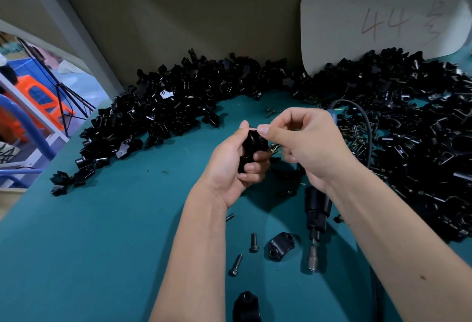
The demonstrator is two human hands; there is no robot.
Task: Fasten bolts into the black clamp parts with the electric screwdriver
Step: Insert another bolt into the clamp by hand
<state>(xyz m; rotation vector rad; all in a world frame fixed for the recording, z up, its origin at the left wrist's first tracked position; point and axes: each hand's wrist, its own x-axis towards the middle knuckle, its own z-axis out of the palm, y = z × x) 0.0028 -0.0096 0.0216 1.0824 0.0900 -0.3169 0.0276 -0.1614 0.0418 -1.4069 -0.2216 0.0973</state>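
Seating a bolt by hand
Your left hand grips the black clamp part upright; right hand fingertips pinch together over its hole; electric screwdriver lies ready.

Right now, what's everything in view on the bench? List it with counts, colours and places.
clamp: one, black, gripped in left hand
loose clamps: two, black, near edge by screwdriver tip
clamp piles: too many to count, black, far left and right
bolts: three, dark metal, lying near left forearm
bolt heap: many, beyond right hand
screwdriver: one, black, lying under right wrist
board: one, white, marked 44, far right
table: teal
left hand: holds clamp
right hand: fingertips pinched at clamp top
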